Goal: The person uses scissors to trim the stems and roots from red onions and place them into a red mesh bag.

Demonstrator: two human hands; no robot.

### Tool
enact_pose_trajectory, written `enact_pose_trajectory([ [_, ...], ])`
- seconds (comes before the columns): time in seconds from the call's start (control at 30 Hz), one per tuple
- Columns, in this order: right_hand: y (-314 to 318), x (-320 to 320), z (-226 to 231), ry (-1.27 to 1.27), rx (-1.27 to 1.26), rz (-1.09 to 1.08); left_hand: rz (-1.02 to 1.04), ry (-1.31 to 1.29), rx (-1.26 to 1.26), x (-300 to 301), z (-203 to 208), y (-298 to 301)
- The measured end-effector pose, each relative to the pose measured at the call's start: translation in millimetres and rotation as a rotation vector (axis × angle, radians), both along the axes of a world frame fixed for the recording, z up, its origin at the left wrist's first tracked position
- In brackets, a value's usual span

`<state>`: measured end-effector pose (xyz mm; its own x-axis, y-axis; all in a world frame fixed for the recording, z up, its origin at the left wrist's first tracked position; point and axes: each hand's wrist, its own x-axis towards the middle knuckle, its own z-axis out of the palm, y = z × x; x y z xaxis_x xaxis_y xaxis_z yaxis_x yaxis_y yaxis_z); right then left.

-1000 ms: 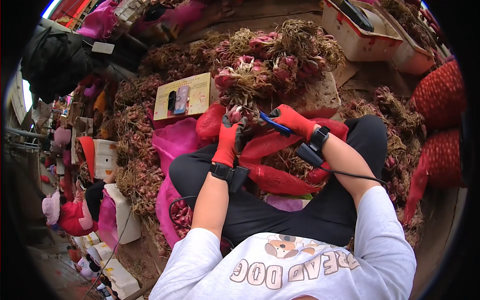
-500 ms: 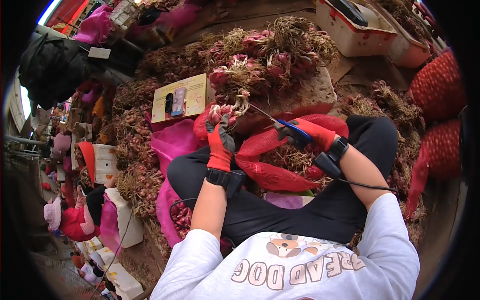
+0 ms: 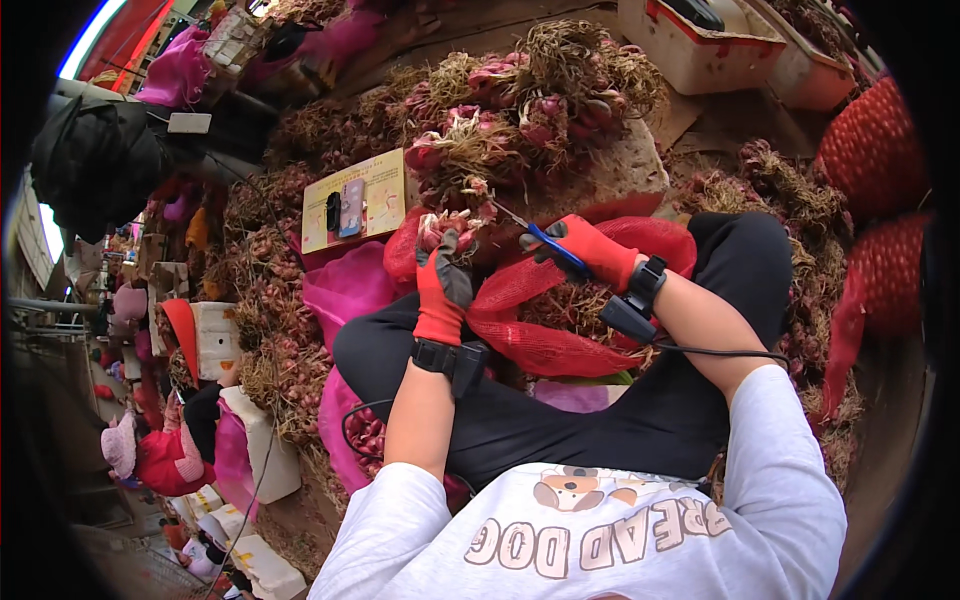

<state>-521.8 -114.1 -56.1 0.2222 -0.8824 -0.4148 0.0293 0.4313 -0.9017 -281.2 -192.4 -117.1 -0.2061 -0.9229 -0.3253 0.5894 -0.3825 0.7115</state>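
Observation:
My left hand [image 3: 446,275], in a red and grey glove, is closed around a small bunch of shallots [image 3: 443,228] with pale dry stalks. Gripped in my gloved right hand [image 3: 590,250] is a pair of scissors [image 3: 556,247] with blue handles. Its blades point up and left, toward the stalks beside the bunch; whether they touch is too small to tell. Just beyond, a heap of shallots [image 3: 540,115] with tangled dry roots and stalks lies on a worn foam block [image 3: 610,180]. Under my hands, a red mesh bag [image 3: 550,345] lies between my crossed legs, around more shallots.
A yellow box [image 3: 385,205] carrying a phone [image 3: 352,207] stands left of the heap. Pink mesh [image 3: 350,285] lies by my left knee. Full red mesh sacks [image 3: 872,150] are at the right, foam boxes [image 3: 700,55] at the back. A person in red [image 3: 170,460] sits at far left.
My right hand has moved left and slightly up with the scissors. My left hand stays nearly in place on the bunch. Less of the long pale stalk shows above the bunch now.

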Motion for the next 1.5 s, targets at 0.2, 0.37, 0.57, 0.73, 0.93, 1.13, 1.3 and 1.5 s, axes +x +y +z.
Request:
enact_pose_trajectory([
  [0.2, 25, -15, 5, -0.233, 0.202, 0.038, 0.022, 0.135, -0.068, -8, 45, 14],
  [0.37, 38, -14, 5, -0.282, 0.261, 0.177, 0.034, 0.086, -0.103, -7, 38, 14],
  [0.57, 17, 4, 5, -0.072, 0.200, 0.084, -0.130, 0.130, -0.001, -13, 33, 17],
  [0.73, 14, -13, -5, -0.060, 0.056, 0.193, -0.092, -0.015, -0.016, -12, 36, 18],
  [0.93, 19, -12, -15, -0.170, 0.208, 0.156, 0.036, -0.039, -0.025, -21, 52, 21],
  [1.13, 19, -3, -17, -0.104, 0.166, 0.137, -0.007, -0.234, -0.309, -11, 13, 22],
  [1.3, 18, -12, -10, -0.002, -0.136, 0.231, -0.201, -0.016, 0.010, -19, 50, 27],
  [1.5, 29, -24, 7, -0.124, 0.183, -0.176, -0.287, -0.291, -0.209, -32, 40, 51],
])
